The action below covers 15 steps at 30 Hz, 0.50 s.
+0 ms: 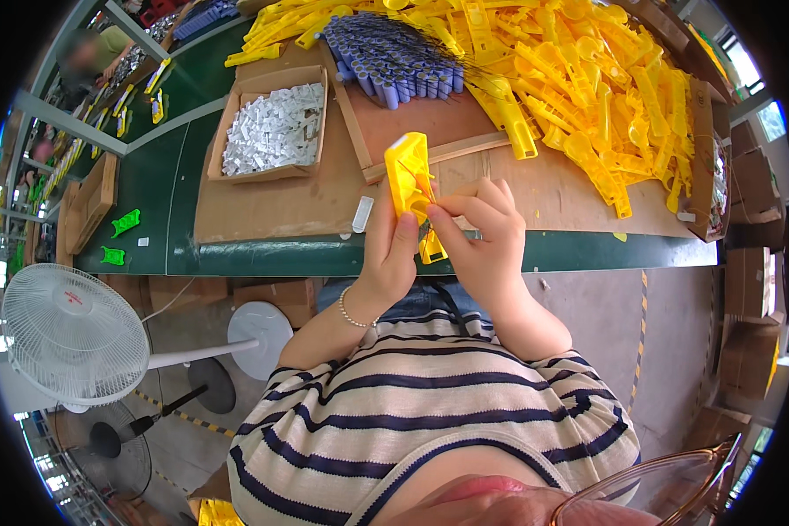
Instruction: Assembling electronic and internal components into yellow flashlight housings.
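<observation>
Yellow casing held on the near side of the wooden tray
Left hand clamps it; right hand pinches fingertips together against it, their grip too small to tell. White pieces sit left of the tray.

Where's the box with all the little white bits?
In the head view, the open brown cardboard box of small white pieces is upper left of centre, just left of the shallow wooden tray holding purple cylinders with dark wires.

Counting two hands, one held yellow casing, two green clips, two fans; purple cylinders and piled casings, way too many lol
</observation>
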Tool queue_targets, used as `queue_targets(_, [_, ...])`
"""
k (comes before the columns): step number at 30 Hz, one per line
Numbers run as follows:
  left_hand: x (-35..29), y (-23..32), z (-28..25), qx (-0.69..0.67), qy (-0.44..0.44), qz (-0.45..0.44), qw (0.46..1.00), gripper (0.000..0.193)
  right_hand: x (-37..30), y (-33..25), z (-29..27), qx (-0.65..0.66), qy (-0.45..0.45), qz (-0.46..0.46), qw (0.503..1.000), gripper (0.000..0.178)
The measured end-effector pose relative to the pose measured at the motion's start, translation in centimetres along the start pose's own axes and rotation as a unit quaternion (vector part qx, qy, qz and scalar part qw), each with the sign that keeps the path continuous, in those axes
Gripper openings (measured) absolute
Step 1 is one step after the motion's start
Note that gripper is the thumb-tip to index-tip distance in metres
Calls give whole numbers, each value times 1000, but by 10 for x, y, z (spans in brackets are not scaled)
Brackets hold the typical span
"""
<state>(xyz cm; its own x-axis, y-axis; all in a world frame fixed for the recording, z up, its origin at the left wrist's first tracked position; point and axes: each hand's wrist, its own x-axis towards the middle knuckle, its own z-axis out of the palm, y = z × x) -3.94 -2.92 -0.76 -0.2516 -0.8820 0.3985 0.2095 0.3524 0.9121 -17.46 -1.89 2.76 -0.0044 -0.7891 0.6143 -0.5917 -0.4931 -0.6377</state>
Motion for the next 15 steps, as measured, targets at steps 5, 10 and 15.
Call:
queue_targets(5, [7, -9, 4, -96, 84, -4, 992, 42, -14, 0, 15, -86, 9, -60, 994, 11])
queue_targets(10, [6, -9, 7, -171, 96, -27, 980, 49, -16, 2, 19, -106, 5, -73, 992, 11])
queue_targets(15, [12, -2, 8, -125, 90, -26, 988, 72, -15, 4, 20, -118, -10, -74, 990, 12])
